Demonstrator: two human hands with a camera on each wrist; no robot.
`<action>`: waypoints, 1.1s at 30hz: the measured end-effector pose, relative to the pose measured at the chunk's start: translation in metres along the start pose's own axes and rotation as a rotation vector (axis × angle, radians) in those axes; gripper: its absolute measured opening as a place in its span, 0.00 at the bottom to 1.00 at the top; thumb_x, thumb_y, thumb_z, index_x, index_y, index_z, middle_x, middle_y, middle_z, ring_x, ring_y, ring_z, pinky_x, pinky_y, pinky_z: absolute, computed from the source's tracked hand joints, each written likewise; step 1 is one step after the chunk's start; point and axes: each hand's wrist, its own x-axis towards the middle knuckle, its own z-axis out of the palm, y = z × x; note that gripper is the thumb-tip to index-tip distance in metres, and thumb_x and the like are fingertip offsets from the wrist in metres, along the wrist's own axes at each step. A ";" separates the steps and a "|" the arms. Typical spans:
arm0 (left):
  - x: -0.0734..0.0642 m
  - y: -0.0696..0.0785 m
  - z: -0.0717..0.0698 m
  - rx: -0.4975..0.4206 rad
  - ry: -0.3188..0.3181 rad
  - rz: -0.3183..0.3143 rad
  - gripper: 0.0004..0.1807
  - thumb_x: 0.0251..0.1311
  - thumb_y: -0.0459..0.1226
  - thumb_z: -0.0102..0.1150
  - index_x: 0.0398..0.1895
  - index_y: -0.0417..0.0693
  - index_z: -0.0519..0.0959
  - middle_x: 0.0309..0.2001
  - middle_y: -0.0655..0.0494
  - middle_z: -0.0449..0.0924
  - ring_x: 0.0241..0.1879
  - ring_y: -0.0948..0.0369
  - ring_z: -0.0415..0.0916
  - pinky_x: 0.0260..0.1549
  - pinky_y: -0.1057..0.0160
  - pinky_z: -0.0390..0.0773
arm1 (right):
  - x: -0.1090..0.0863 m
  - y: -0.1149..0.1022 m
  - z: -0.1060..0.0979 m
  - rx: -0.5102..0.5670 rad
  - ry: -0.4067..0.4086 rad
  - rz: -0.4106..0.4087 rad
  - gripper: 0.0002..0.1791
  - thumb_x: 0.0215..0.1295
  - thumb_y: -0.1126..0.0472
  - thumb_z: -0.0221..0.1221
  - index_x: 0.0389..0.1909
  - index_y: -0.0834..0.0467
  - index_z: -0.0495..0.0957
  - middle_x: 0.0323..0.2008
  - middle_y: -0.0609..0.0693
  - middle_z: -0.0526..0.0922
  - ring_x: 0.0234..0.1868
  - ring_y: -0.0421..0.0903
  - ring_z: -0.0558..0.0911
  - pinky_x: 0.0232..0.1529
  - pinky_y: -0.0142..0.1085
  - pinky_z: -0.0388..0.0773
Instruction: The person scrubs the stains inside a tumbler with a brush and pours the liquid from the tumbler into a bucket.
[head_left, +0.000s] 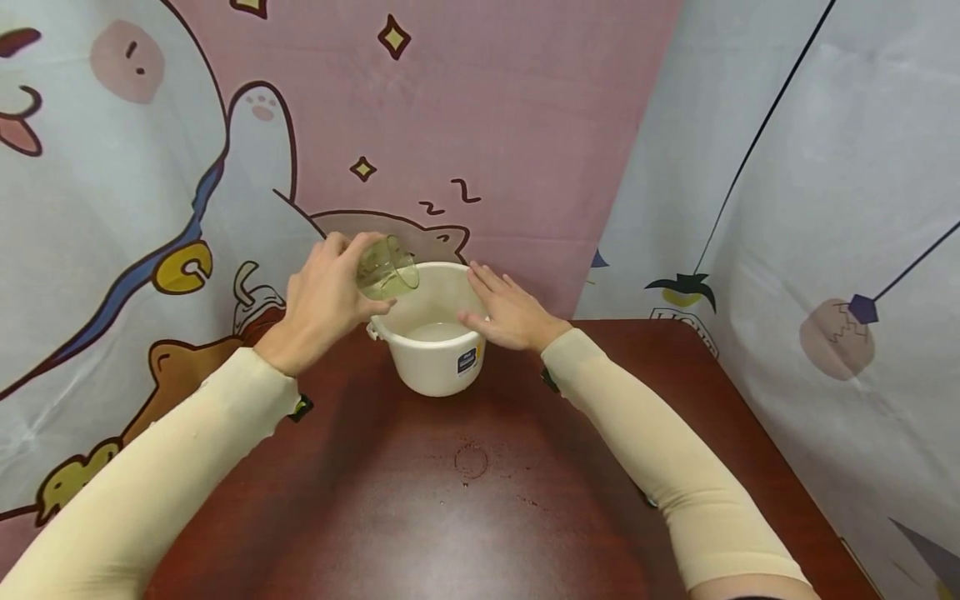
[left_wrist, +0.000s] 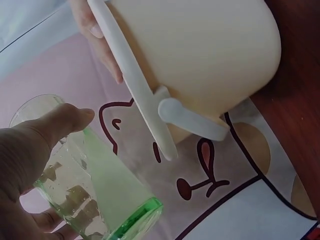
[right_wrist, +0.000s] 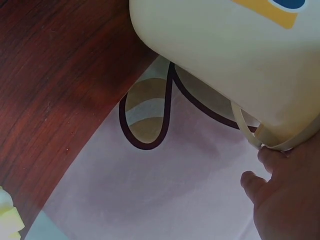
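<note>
My left hand point(head_left: 326, 287) grips a clear green-tinted drinking glass point(head_left: 387, 271), holding it tilted beside and above the left rim of a cream plastic bucket point(head_left: 427, 367). In the left wrist view, pale liquid lies along one side of the glass point(left_wrist: 112, 185), and droplets cling to its wall. The glass is apart from the bucket. Fingers extended, my right hand point(head_left: 513, 312) rests against the bucket's right rim. What looks like shallow liquid point(head_left: 437, 332) covers the bucket's bottom. The bucket's handle point(left_wrist: 192, 120) hangs down at its side.
The bucket stands near the back of a reddish-brown wooden table point(head_left: 450, 533). A wet ring point(head_left: 471, 461) and scattered drops mark the tabletop in front of it. Printed cartoon cloth point(head_left: 510, 125) hangs close behind and along the right side.
</note>
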 end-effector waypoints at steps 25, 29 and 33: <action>0.018 -0.003 0.000 0.197 -0.043 0.098 0.52 0.59 0.42 0.90 0.86 0.67 0.71 0.66 0.39 0.79 0.66 0.36 0.76 0.37 0.28 0.89 | 0.000 0.002 0.002 0.017 0.022 -0.008 0.55 0.87 0.27 0.40 0.97 0.61 0.47 0.98 0.58 0.45 0.99 0.57 0.48 0.97 0.59 0.49; 0.020 -0.001 0.001 0.214 -0.037 0.108 0.51 0.58 0.40 0.89 0.85 0.66 0.73 0.66 0.39 0.80 0.66 0.35 0.77 0.37 0.29 0.89 | 0.000 0.003 0.004 0.018 0.027 -0.013 0.54 0.87 0.27 0.41 0.97 0.61 0.47 0.98 0.58 0.45 0.99 0.57 0.48 0.97 0.60 0.51; 0.020 0.001 0.001 0.229 -0.026 0.132 0.51 0.57 0.38 0.88 0.85 0.65 0.73 0.67 0.40 0.81 0.65 0.35 0.78 0.37 0.29 0.89 | 0.001 0.003 0.004 0.013 0.025 -0.011 0.54 0.87 0.28 0.41 0.97 0.60 0.47 0.98 0.57 0.45 0.99 0.57 0.48 0.97 0.60 0.51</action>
